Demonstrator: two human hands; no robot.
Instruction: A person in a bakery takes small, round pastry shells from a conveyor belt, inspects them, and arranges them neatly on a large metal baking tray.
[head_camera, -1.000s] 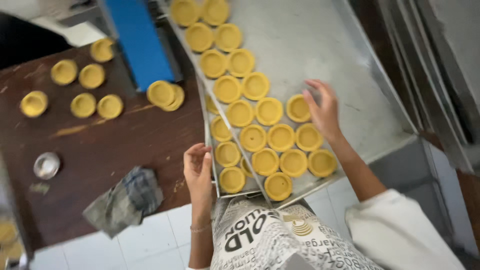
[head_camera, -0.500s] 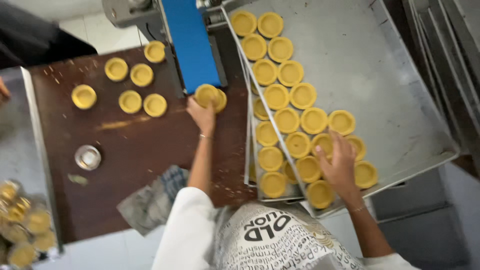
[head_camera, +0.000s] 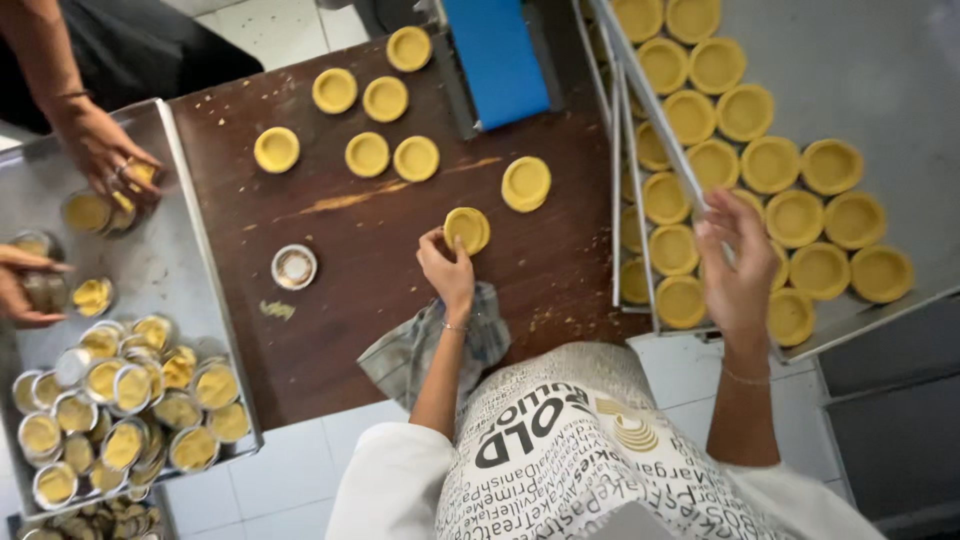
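Observation:
My left hand (head_camera: 447, 268) grips a round yellow pastry shell (head_camera: 467, 229) just above the dark brown table (head_camera: 350, 330). Another shell (head_camera: 526, 183) lies a little to its right, near the blue conveyor belt (head_camera: 497, 55). My right hand (head_camera: 735, 265) hovers open, fingers spread, over the near corner of the metal tray (head_camera: 880, 70), above several rows of yellow shells (head_camera: 770, 165). Several more shells (head_camera: 368, 154) lie loose at the table's far side.
A grey cloth (head_camera: 425, 345) hangs at the table's near edge. A small empty metal tin (head_camera: 294, 266) sits mid-table. At left, another person's hands (head_camera: 105, 150) handle filled tins (head_camera: 120, 400) on a second metal tray (head_camera: 170, 260). White tiled floor shows below.
My left hand picked up a shell near the belt and drew it back towards me. My right hand lifted off the tray's shells.

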